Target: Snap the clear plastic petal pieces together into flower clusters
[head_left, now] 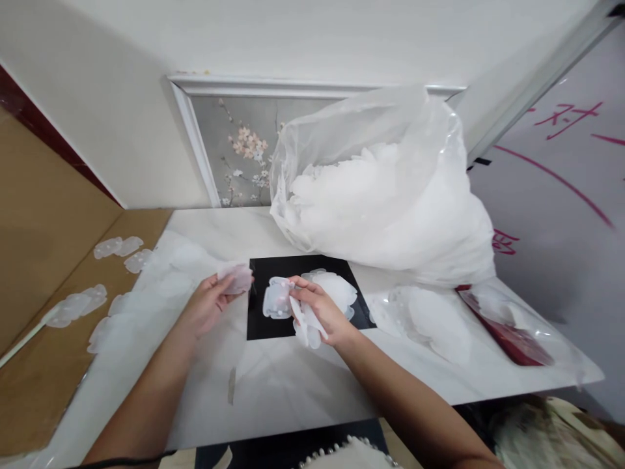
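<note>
My left hand (209,299) pinches a thin translucent plastic piece (237,279) over the left edge of a black mat (258,329). My right hand (319,306) is closed round several similar pieces (308,326), some jutting out below its fingers. Just left of its fingertips is another translucent piece (276,299) with a wavy outline; whether the hand holds it or it lies on the mat I cannot tell. A pile of such pieces (336,290) lies on the mat behind my right hand, partly hidden by it.
A large clear bag (430,195) full of white pieces stands at the back. More pieces (434,319) lie on the right, beside a red object in clear plastic (512,332). Loose pieces (75,306) rest on cardboard (43,384) at the left.
</note>
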A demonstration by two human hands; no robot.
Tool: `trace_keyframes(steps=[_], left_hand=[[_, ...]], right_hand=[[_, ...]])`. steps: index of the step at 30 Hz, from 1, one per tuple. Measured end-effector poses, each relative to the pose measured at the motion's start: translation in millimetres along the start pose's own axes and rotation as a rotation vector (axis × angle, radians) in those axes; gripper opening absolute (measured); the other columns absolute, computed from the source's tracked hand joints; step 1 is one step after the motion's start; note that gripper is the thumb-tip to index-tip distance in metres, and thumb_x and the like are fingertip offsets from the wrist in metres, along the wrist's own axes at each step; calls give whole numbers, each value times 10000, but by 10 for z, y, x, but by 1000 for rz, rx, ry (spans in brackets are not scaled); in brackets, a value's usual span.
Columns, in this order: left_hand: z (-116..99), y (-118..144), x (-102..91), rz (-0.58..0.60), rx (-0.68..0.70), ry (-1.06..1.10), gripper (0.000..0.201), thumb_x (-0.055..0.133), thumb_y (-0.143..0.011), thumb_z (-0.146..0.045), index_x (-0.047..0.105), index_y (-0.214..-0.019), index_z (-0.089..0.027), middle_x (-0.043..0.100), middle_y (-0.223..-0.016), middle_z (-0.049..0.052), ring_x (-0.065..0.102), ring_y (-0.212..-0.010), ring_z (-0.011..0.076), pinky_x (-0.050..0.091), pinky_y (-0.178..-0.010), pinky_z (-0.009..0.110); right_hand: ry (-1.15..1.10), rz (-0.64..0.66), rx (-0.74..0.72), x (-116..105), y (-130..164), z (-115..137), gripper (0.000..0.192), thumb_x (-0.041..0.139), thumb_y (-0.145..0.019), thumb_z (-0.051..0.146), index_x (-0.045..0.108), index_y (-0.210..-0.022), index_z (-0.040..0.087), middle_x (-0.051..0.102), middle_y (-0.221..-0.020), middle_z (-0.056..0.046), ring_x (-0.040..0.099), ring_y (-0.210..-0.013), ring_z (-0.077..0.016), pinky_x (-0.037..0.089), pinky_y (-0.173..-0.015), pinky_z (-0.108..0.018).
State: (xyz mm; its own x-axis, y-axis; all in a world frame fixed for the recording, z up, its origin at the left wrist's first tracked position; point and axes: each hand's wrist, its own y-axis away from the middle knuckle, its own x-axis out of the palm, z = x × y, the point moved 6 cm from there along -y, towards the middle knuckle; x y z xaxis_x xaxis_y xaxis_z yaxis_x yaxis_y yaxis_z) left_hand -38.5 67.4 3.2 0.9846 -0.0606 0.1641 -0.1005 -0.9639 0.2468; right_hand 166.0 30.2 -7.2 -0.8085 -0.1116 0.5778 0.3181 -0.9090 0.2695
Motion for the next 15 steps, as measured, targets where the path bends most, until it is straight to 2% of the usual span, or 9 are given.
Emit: trace_keyframes(steps=[2, 4, 7, 10, 12, 15], left_hand=[[87, 46, 207, 156, -88, 167, 374, 674, -844, -350, 679, -1137, -118, 727, -1156, 143, 634, -1160, 283, 463, -1046, 419], [125, 89, 328, 258, -152, 280, 421, 560, -927, -417, 659, -1192, -105, 711, -1197, 157, 611, -1205, 280, 422, -1092, 440], [140, 140, 398, 346, -229, 370, 609, 373, -970, -552, 618, -1273, -83, 687, -1239, 185, 585, -1240, 298, 361, -1131, 477], [119, 187, 433, 418, -254, 394, 730, 264, -960, -626, 601, -1305, -78, 657, -1287, 199, 560, -1266, 314, 338, -1134, 498], [99, 219, 457, 454, -249, 400, 755, 240, -956, -639, 595, -1316, -78, 640, -1311, 201, 539, -1288, 318, 327, -1134, 505], [82, 257, 491, 491, -239, 400, 766, 237, -951, -648, 581, -1337, -83, 631, -1325, 199, 517, -1308, 326, 313, -1133, 517]], right_hand=[[86, -21, -64, -9, 12, 43, 286, 745, -663, 426, 615, -753, 188, 500, -514, 67, 406, -420, -75, 277, -415, -208], [199, -11, -129, -4, 28, 85, 374, 676, -732, 527, 587, -629, 179, 442, -463, 56, 375, -415, -79, 250, -420, -224], [343, -9, -183, -6, 49, 115, 518, 620, -760, 624, 432, -526, 202, 408, -449, 50, 332, -415, -77, 226, -434, -241], [501, -26, -230, -6, 72, 137, 512, 706, -714, 540, 334, -569, 219, 403, -503, 65, 318, -453, -74, 244, -460, -235], [692, -73, -351, 6, 105, 198, 424, 709, -732, 420, 359, -603, 219, 397, -539, 66, 349, -495, -88, 287, -488, -235], [996, -113, -612, 88, 181, 280, 89, 610, -779, 221, 523, -791, 208, 545, -747, 0, 501, -638, -139, 428, -586, -269]])
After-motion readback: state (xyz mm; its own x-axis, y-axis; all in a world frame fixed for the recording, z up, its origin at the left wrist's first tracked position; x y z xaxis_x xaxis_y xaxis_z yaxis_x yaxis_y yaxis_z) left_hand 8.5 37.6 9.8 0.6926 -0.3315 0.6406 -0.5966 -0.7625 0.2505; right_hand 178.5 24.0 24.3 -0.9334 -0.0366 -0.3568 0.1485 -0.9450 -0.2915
